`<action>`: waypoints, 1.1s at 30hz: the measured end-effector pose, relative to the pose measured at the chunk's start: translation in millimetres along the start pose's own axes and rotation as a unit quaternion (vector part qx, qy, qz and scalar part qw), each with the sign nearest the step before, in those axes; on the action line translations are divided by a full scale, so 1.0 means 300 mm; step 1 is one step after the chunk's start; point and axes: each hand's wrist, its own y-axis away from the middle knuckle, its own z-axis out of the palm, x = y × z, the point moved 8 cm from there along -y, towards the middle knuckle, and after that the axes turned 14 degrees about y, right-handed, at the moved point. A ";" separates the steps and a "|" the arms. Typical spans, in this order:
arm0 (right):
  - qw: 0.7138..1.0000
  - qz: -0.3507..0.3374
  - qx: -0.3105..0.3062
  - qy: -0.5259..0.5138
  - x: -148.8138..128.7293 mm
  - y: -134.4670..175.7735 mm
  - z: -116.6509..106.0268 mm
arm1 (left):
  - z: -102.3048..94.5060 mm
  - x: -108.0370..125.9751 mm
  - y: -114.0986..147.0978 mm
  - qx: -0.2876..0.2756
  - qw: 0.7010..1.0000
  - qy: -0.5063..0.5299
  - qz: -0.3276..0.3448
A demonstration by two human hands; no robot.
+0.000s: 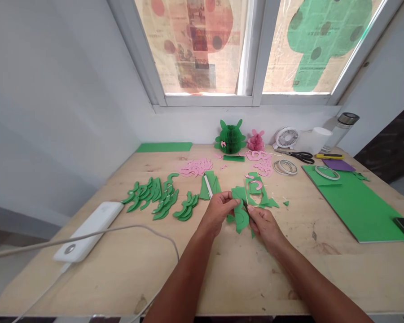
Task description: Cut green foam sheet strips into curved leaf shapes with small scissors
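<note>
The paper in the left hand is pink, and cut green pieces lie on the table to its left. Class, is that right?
Not quite: the colour is wrong. The head view shows that the paper in the left hand is green, not pink; cut green pieces do lie on the table to its left.

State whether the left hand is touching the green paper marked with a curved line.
Touching. The head view shows the left hand holding the green paper, its thumb lying across the paper's upper part.
</note>
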 end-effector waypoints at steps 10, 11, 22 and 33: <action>1.000 0.000 -0.006 0.006 0.011 -0.002 0.004 | -0.005 0.002 -0.005 -0.014 1.000 -0.021 -0.012; 1.000 -0.003 -0.006 0.005 0.010 -0.002 0.004 | -0.006 0.001 -0.006 -0.015 1.000 -0.023 -0.013; 1.000 0.012 -0.008 -0.012 0.007 -0.001 0.005 | -0.014 -0.007 -0.011 -0.029 0.999 -0.026 -0.017; 1.000 0.014 -0.017 -0.021 0.010 -0.007 0.009 | 0.003 0.018 0.003 -0.009 1.000 0.015 -0.003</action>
